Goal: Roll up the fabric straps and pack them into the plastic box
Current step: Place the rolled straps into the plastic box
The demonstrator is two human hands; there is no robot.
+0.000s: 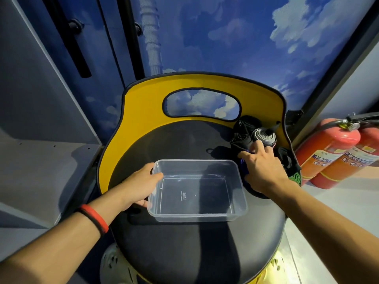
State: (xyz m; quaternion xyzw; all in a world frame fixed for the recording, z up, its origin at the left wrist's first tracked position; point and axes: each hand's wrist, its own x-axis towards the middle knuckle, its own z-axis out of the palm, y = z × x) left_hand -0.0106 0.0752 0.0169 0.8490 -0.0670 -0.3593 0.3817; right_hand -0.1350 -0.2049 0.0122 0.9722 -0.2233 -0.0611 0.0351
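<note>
A clear plastic box [238, 210] sits on the black seat of a chair [180, 249] and holds nothing. My left hand [139, 185] grips the box's left rim, thumb over the edge. To the right of the box lie several rolled fabric straps: a black roll [247, 121], another black roll [242, 140] and a grey one [263, 136]. My right hand [262, 167] reaches over them, its fingers curled round a dark strap with purple marks [244, 161]. More dark fabric with green stripes [293, 171] lies behind my right wrist, partly hidden.
The chair's yellow backrest [143, 119] with an oval cut-out curves round the seat's far side. Two red fire extinguishers [332, 152] lie on the floor at the right. A grey cabinet [41, 119] stands at the left, and a sky-printed wall [246, 37] is behind.
</note>
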